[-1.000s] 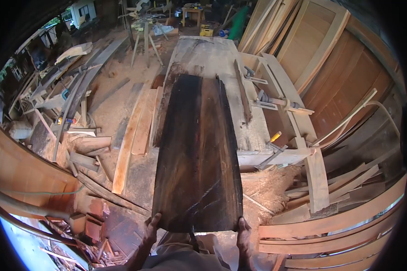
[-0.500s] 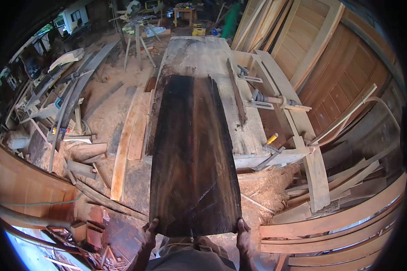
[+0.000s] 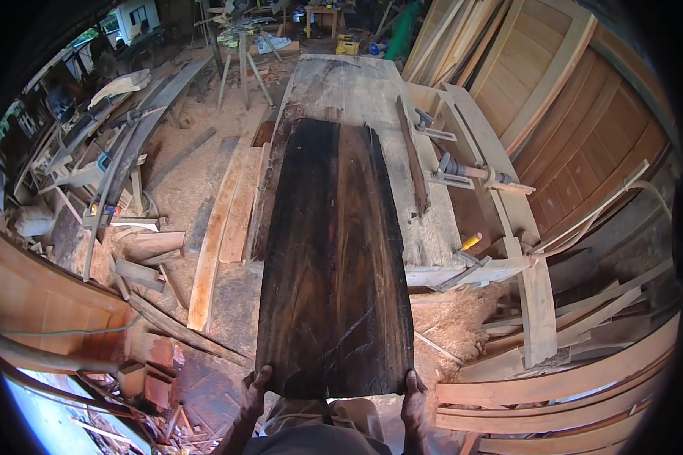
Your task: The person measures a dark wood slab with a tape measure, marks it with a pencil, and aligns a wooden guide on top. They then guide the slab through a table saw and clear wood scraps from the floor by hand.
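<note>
Between two hands, one dark board.

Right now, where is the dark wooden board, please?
In the head view, the dark board is at centre, its near corners held by the left hand and right hand, its far part overlapping the pale slab.

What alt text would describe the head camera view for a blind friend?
A person's left hand and right hand hold the near corners of a long, dark wooden board, its far part over a pale work surface. Clamps sit to its right, wooden panels lean beyond, and sawdust litters the floor.
</note>
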`<state>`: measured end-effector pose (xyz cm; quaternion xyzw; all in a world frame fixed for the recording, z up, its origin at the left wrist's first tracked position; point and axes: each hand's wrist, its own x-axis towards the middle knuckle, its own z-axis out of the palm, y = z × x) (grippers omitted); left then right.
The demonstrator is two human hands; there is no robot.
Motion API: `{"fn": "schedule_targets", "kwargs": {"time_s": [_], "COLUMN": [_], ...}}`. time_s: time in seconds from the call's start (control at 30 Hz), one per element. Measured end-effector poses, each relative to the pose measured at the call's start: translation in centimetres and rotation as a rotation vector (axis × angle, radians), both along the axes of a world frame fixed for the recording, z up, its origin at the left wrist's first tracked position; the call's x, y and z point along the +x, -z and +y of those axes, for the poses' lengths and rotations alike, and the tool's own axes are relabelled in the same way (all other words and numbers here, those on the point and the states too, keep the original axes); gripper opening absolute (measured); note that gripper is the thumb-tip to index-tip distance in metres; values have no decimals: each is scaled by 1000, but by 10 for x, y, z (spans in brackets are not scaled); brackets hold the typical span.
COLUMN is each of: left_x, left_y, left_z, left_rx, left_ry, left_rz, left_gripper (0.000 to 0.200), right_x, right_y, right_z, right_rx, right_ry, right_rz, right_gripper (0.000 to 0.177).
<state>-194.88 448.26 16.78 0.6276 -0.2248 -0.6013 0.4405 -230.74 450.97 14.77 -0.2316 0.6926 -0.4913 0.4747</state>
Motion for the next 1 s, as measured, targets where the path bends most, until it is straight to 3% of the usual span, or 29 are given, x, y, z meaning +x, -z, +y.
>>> {"fn": "schedule_targets", "kwargs": {"time_s": [0.17,0.47,0.77,1.0], "left_x": [3,-1,-3,-5], "left_y": [-5,19,-2,12], "left_z": [-11,-14,-32,-42], "left_rx": [61,31,29,-20], "left_ry": [64,-56,9,-41], "left_rz": [-70,-45,-76,-57], "left_gripper": [47,53,54,52], "right_x": [1,10,7,8], "right_y": [-4,-21,-14,-19], "right_z": [-13,-26,-38,-52], "right_rx": [-21,-10,-29,-59], "right_ry": [20,49,49,17], "right_rz": [-8,-8,-33,-41], "right_gripper": [41,36,34,35]}}
